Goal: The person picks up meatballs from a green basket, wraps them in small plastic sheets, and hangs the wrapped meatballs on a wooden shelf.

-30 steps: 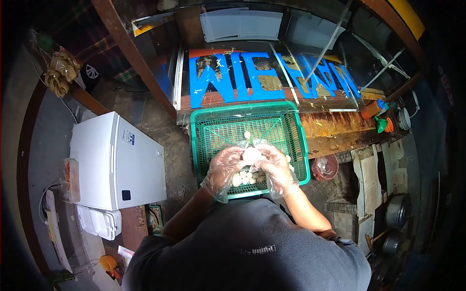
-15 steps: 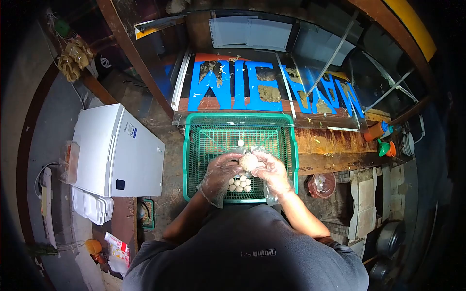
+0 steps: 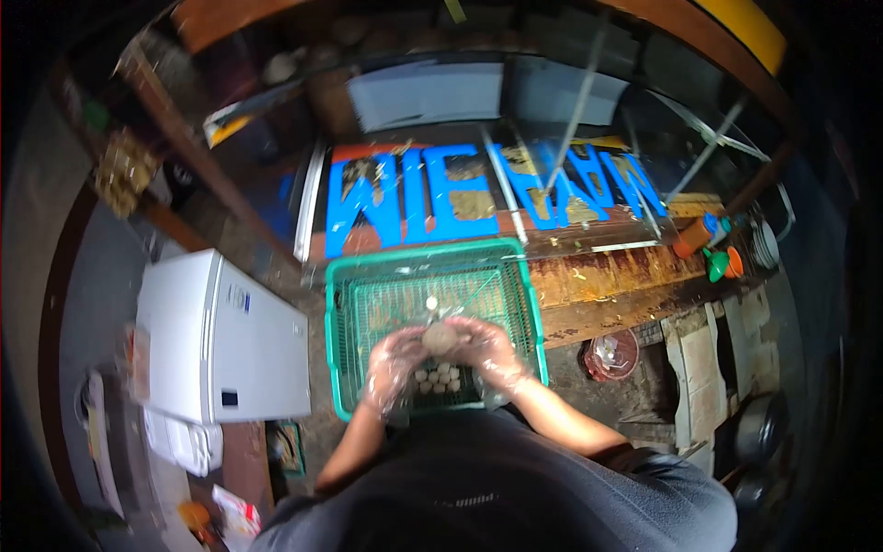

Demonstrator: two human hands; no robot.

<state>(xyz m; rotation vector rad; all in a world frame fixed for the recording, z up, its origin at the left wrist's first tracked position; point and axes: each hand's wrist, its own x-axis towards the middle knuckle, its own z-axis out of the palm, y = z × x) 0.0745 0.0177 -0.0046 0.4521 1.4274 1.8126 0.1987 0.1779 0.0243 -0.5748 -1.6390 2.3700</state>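
Both hands wear clear plastic gloves above a green plastic basket [image 3: 333, 359]. A round pale ball [image 3: 440, 339] is held between the fingers of my left hand [image 3: 395, 361] and my right hand [image 3: 487, 352]. Below it, several small white balls [image 3: 439, 378] lie grouped on the basket's mesh floor. One small white ball [image 3: 431, 302] sits apart, beyond my hands. The view is somewhat blurred.
A white freezer [image 3: 258, 340] stands at the left, with white foam boxes [image 3: 184, 443] below it. Behind the basket is a glass case with blue letters [image 3: 451, 195]. At the right are a wooden bench [image 3: 598, 276], a reddish bin [image 3: 611, 355] and an orange bottle [image 3: 694, 237].
The whole view has shifted and tilted, so the basket appears lower and further left. Both hands still hold the ball together.
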